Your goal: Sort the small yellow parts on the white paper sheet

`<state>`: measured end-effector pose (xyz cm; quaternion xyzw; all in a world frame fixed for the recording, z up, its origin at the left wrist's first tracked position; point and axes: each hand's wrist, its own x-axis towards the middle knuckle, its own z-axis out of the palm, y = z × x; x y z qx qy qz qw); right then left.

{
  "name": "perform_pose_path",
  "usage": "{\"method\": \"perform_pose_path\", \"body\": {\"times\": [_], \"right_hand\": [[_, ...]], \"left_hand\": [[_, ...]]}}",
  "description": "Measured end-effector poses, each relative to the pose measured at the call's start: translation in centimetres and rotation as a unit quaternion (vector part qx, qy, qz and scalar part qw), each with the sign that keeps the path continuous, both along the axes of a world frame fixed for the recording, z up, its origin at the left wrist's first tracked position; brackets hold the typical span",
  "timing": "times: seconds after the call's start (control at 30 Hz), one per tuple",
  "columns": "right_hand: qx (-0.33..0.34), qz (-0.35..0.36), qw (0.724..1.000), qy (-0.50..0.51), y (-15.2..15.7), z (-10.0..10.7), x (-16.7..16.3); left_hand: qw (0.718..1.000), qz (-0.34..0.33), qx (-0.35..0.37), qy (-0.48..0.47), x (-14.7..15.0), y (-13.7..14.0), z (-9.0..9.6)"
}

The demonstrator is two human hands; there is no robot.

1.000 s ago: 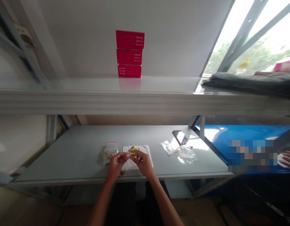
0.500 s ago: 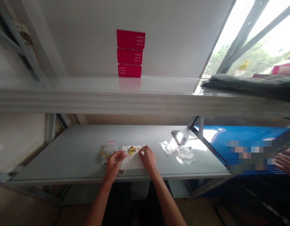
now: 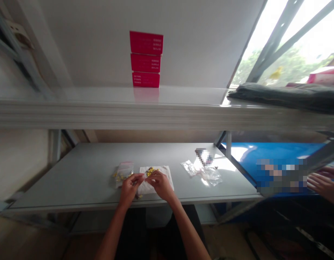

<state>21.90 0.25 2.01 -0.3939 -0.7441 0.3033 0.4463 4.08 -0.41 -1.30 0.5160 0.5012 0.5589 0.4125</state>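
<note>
My left hand [image 3: 131, 184] pinches a small clear zip bag [image 3: 145, 176], which shows only as a faint pinkish edge at the fingertips. Fingers of my right hand [image 3: 159, 184] are drawn together against that edge; anything between them is too small to make out. Beneath both hands lies a white cloth [image 3: 168, 177]. Small yellow pieces [image 3: 151, 170], with a few darker ones among them, form a pile on the cloth, partly covered by my right hand. Left of my left hand rests a clear zip bag with a pink strip [image 3: 126, 165], with yellow pieces in or beside it.
Crumpled clear plastic bags [image 3: 210, 175] lie on the grey table [image 3: 88, 173] to the right, near a blurred-out item. Above runs a shelf edge [image 3: 109, 115] bearing stacked red boxes [image 3: 146, 62] and dark folded cloth [image 3: 275, 95]. Another person's hand [image 3: 322, 184] shows at far right.
My right hand has moved left from the yellow pile to the fingertips of my left hand. My left hand stays at the small bag. The whole view has shifted slightly.
</note>
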Motion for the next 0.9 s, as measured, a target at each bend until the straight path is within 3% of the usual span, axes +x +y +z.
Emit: {"method": "perform_pose_path", "body": {"times": [0.2, 0.4, 0.77, 0.9], "right_hand": [[-0.001, -0.06, 0.996, 0.062, 1.4, -0.9, 0.9], [0.003, -0.089, 0.995, -0.046, 2.0, -1.2, 1.2], [0.013, -0.165, 0.964, -0.209, 1.6, -1.8, 0.7], [0.021, -0.148, 0.975, -0.165, 1.4, -1.5, 0.6]], "left_hand": [[1.0, 0.024, 0.004, -0.02, 0.2, 0.0, -0.1], [0.999, 0.026, 0.012, -0.043, 0.2, 0.1, -0.2], [0.996, 0.029, 0.012, -0.079, 0.1, 0.1, -0.4], [0.998, 0.029, 0.014, -0.052, 0.2, 0.1, -0.3]]}}
